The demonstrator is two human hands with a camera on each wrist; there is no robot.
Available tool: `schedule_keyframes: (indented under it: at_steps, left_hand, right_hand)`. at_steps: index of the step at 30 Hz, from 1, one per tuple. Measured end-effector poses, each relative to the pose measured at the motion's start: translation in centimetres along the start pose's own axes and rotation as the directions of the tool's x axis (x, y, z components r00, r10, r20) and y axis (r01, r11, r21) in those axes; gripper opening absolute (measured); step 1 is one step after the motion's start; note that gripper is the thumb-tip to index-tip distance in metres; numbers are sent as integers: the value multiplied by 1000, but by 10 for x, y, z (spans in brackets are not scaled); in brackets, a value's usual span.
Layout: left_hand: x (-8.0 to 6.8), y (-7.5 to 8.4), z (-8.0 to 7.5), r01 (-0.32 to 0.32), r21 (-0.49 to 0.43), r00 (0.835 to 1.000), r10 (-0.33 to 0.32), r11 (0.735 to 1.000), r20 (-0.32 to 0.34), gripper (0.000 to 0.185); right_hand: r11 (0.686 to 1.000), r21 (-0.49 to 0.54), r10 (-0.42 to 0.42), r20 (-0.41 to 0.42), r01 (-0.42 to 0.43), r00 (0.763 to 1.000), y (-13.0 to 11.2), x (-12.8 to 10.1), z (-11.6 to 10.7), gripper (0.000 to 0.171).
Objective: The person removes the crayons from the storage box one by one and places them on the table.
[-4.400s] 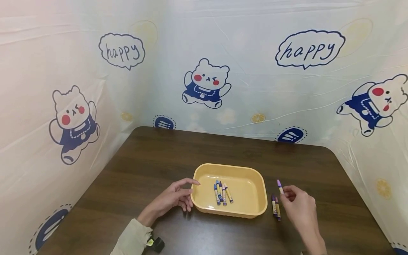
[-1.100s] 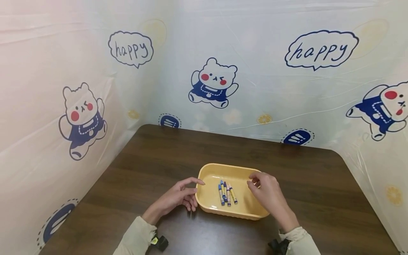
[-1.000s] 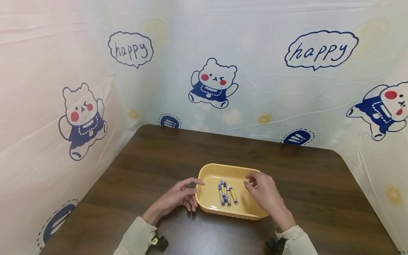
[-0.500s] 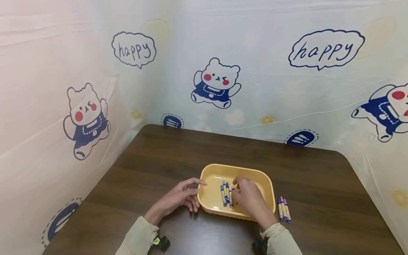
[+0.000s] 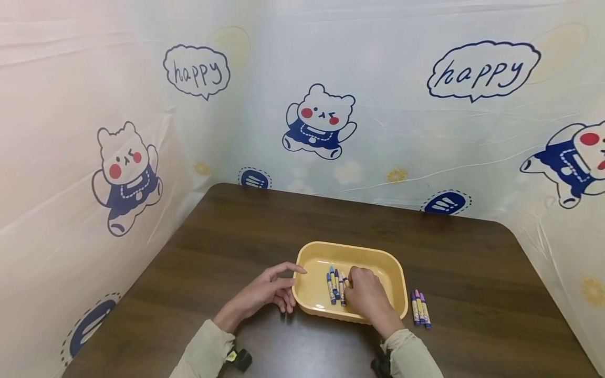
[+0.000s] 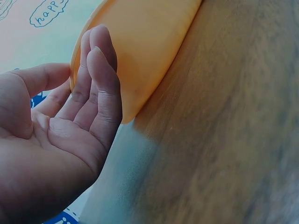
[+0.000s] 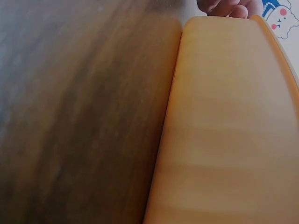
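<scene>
A yellow tray (image 5: 392, 265) stands on the dark wooden table with several crayons (image 5: 331, 289) lying side by side in it. My left hand (image 5: 264, 289) holds the tray's left end, thumb outside the rim and index finger over it; the left wrist view shows the other fingers loosely bent along the outer wall (image 6: 149, 42). Inside the tray, my right hand (image 5: 367, 296) pinches the rightmost crayon (image 5: 346, 282), whose lower part the fingers hide. The right wrist view shows mostly the tray's outer wall (image 7: 224, 116), with left fingers (image 7: 229, 8) at its far end.
Just right of the tray, three purple and pink crayons (image 5: 420, 308) lie together on the table (image 5: 255, 220). A printed sheet (image 5: 378, 105) with bears and "happy" bubbles hangs behind and along both sides.
My right hand, which earlier held a light purple crayon right of the tray, has come left and down into the tray, curling onto a crayon. The left hand stays at the rim.
</scene>
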State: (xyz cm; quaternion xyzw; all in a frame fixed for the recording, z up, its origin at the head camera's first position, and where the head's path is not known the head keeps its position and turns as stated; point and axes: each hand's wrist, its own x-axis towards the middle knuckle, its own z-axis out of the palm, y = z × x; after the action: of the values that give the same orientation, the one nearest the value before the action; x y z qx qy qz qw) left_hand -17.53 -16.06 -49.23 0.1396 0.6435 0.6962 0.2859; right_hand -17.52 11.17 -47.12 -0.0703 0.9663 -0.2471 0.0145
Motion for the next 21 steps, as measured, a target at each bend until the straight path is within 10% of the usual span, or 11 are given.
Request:
schedule_keyframes:
  at_steps: [21]
  left_hand:
    - [3, -1, 1, -6, -1, 1000, 6, 1000, 16, 38]
  right_hand:
    - [1000, -10, -13, -34, 13, 999, 2, -1, -1, 31]
